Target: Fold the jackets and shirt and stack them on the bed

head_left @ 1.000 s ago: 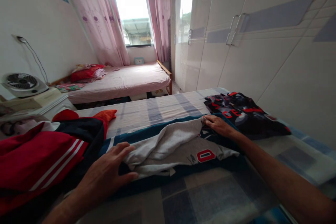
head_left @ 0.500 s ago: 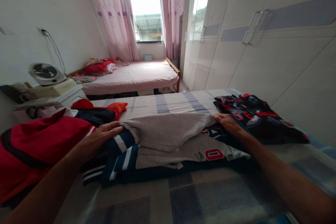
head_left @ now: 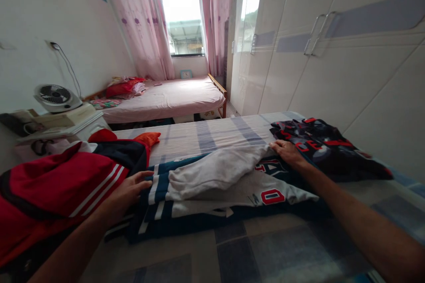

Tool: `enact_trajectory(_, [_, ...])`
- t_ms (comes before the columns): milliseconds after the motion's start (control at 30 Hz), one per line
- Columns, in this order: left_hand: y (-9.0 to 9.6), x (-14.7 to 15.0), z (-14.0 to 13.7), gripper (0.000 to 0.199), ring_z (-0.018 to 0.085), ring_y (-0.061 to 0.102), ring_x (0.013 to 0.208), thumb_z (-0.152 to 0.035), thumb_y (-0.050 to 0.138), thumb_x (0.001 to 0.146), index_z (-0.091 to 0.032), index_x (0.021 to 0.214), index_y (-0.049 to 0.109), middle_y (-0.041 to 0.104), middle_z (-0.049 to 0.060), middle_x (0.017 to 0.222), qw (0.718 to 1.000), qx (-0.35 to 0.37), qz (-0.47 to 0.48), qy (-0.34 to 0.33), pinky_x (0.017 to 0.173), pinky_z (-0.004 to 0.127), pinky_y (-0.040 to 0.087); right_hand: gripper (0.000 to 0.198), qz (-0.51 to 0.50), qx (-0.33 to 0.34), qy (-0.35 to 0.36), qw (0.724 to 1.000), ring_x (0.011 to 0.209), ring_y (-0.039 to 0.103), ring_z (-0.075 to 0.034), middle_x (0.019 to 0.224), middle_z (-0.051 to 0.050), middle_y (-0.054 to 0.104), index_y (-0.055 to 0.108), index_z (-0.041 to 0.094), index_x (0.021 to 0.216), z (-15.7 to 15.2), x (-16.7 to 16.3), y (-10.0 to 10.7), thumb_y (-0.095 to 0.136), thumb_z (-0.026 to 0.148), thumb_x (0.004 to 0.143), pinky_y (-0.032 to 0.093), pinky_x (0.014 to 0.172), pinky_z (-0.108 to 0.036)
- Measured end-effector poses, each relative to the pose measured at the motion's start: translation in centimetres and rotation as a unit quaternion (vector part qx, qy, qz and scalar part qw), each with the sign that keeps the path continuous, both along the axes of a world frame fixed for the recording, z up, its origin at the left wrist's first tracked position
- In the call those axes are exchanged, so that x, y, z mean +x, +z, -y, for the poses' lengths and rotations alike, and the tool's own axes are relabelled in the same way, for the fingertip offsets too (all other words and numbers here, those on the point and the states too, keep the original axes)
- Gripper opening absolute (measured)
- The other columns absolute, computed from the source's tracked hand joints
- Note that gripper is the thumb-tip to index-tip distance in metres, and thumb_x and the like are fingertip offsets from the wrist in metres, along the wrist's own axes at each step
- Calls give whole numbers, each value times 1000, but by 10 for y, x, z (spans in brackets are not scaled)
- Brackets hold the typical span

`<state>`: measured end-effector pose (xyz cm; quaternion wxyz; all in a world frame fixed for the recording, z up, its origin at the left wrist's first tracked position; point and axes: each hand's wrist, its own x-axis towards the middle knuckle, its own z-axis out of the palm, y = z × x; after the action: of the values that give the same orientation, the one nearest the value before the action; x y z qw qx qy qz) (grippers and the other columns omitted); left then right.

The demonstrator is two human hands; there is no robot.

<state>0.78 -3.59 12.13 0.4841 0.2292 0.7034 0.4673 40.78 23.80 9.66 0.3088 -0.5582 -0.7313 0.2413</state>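
Note:
A grey and dark blue sweatshirt (head_left: 212, 177) lies on the bed in front of me, with a grey sleeve laid across its body. White stripes band the sleeve's dark blue cuff, and a red number shows on the grey front. My left hand (head_left: 137, 183) is at the striped cuff, its fingers closed on the edge. At the sleeve's upper end, near the dark lettering, my right hand (head_left: 286, 150) pinches the grey cloth. Red clothing (head_left: 66, 177) with white stripes is heaped left of my left hand. A dark printed garment (head_left: 328, 148) lies folded beyond my right hand.
The bed (head_left: 239, 247) has a blue and white checked sheet. Behind it stands another bed (head_left: 172, 97) with a pink sheet. A small fan (head_left: 56, 96) sits on a cabinet at the left. White wardrobe doors (head_left: 299, 70) line the right side.
My left hand has moved down and slightly left with the cuff. The raised grey sleeve has come down flatter and its stripes lie straighter. My right hand has stayed nearly in place.

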Motion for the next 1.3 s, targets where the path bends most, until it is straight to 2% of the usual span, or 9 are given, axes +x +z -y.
enact_trajectory(233, [-5,2,1,50,24,66,87,-38,58,74,-22,121,54,65,8,110,955,32,-295,1,68,31,54,21,87,259,182,945,117,49,-22,115,-8,62,64,21,96,39,-22,18,46,26,85,33,102,-37])
enact_trajectory(400, [-22,-1,-1,44,29,60,101,-26,40,79,-12,115,59,62,15,111,822,-11,-566,-63,88,41,49,20,218,176,289,915,94,61,-19,96,-5,68,66,21,82,47,-17,5,48,27,87,42,88,-33])
enact_trajectory(533, [-16,17,-1,45,32,51,117,-26,33,86,-9,120,57,51,18,129,690,83,-715,-75,99,46,41,21,190,193,207,940,101,59,-20,107,-7,66,66,20,90,49,-2,11,46,27,87,42,89,-33])
enact_trajectory(667, [-16,53,3,45,28,38,132,-36,39,91,-18,131,49,39,11,145,626,223,-730,-161,106,43,36,26,180,208,6,961,103,59,-24,111,-8,64,62,19,99,71,36,18,43,32,86,43,90,-36])
enact_trajectory(800, [-47,69,8,53,30,41,130,-45,47,88,-24,136,44,44,9,143,561,233,-755,-248,104,48,36,37,197,121,-187,955,89,62,-28,103,-12,64,63,18,96,102,91,-1,42,45,82,47,79,-41])
enact_trajectory(900, [-59,70,9,54,30,47,126,-51,48,86,-25,134,47,50,8,138,573,203,-748,-266,103,52,36,41,121,-2,-226,967,84,64,-30,88,-12,68,65,18,85,116,114,-14,46,54,76,49,77,-43])
enact_trajectory(1000, [-46,80,5,47,30,44,128,-46,47,88,-22,128,55,51,10,136,645,185,-700,-247,106,52,33,36,-82,-146,-192,967,78,66,-28,79,-10,70,65,19,78,121,113,-16,53,53,72,53,70,-39])
enact_trajectory(1167, [-22,122,-13,46,27,34,135,-42,52,86,-21,127,55,44,11,142,767,226,-555,-229,113,45,22,22,-380,-272,-125,875,71,69,-24,81,-8,72,65,22,78,125,90,-6,72,36,62,58,60,-30])
enact_trajectory(1300, [-36,142,-28,51,29,34,135,-46,59,81,-24,127,55,46,11,141,805,256,-468,-259,113,47,18,28,-436,-336,-115,827,77,70,-27,82,-7,73,66,25,87,123,78,-2,73,27,59,61,63,-34])
